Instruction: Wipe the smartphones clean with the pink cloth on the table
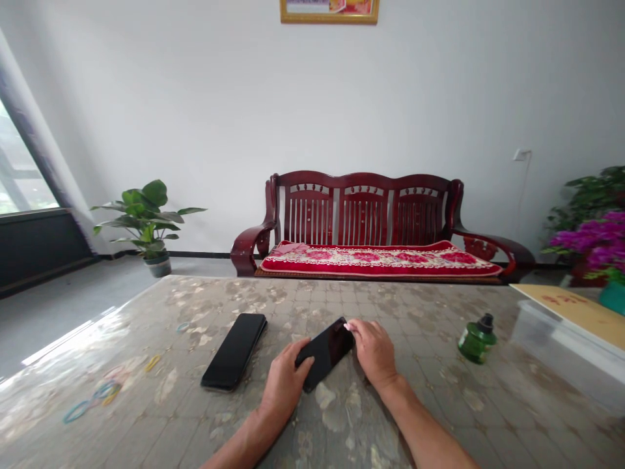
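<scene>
Now, at lower centre of the frame, the left hand (286, 384) grips the near end of the black phone (326, 352) and the right hand (374, 350) pinches its far corner. A second phone (234, 352) lies untouched on the counter (439, 404) just left.

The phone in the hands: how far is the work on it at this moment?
Done: nothing shows as finished; the screen is dark. In hand: the left hand grips the near end of the phone, and the right hand pinches its far corner. Left: the second phone lies untouched on the table, to its left.
</scene>
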`<action>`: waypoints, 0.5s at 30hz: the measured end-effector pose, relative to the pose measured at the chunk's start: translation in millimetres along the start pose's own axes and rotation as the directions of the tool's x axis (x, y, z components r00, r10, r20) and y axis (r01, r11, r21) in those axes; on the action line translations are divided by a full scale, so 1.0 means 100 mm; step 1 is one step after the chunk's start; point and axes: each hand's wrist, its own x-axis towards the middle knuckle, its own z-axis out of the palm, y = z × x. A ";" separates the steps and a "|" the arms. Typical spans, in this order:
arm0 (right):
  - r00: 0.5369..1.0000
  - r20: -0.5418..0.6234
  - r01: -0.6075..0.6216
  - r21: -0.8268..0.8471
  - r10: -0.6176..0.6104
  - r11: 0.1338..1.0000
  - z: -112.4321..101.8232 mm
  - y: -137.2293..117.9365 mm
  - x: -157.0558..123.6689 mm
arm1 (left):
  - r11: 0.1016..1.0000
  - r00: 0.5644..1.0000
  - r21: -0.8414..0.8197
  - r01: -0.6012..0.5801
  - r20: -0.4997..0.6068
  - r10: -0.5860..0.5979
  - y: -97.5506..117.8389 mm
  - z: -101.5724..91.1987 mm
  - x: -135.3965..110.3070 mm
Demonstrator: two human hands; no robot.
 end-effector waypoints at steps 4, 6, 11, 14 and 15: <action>0.997 0.064 0.033 0.006 -0.033 0.999 0.00 -0.03 -0.01 | 1.000 0.995 0.020 0.024 0.101 -0.026 0.03 0.02 -0.04; 0.994 0.096 0.056 0.009 -0.057 0.998 -0.01 -0.05 -0.01 | 0.999 0.984 0.040 0.032 0.172 -0.038 0.05 0.03 -0.07; 0.986 0.145 0.089 -0.073 -0.078 0.993 -0.05 -0.11 0.01 | 0.996 0.942 0.076 -0.043 0.336 0.015 0.15 0.05 -0.15; 0.978 0.187 0.108 -0.111 -0.086 0.988 -0.08 -0.11 0.02 | 0.985 0.910 0.142 -0.095 0.413 0.029 0.20 0.04 -0.18; 0.976 0.200 0.108 -0.114 -0.084 0.988 -0.09 -0.11 0.02 | 0.981 0.902 0.165 -0.106 0.430 0.025 0.21 0.03 -0.19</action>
